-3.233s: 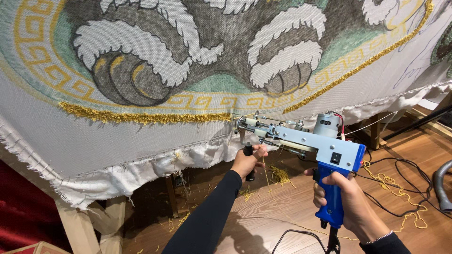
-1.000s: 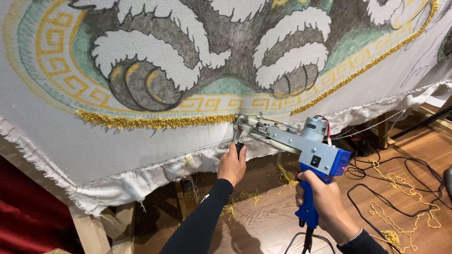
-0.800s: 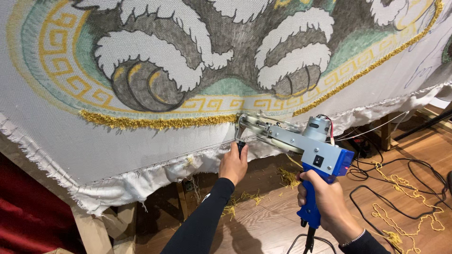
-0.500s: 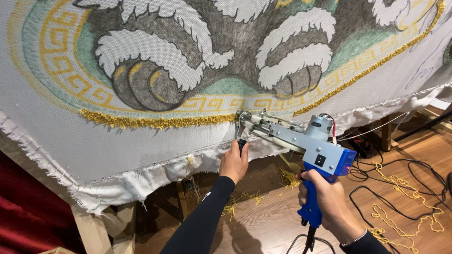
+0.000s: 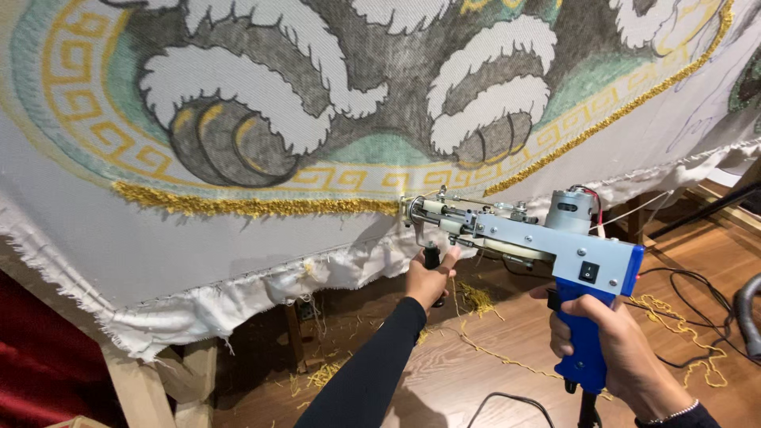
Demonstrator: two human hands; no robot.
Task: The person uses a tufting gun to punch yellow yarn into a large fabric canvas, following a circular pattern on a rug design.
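I hold a blue and grey tufting gun against a stretched white cloth. My right hand grips its blue rear handle. My left hand, in a black sleeve, is closed around the black front handle under the barrel. The gun's needle end touches the cloth at the right end of a tufted gold yarn line. Above it the cloth carries a drawn pattern of grey and white claws and a yellow key border.
A wooden frame leg holds the cloth at lower left. Yellow yarn scraps and black cables lie on the wooden floor. A grey hose curves at the right edge. The cloth's frayed hem hangs low.
The tufting gun has moved slightly right along the gold line, lengthening the tufted strip. Both hands keep the same grips.
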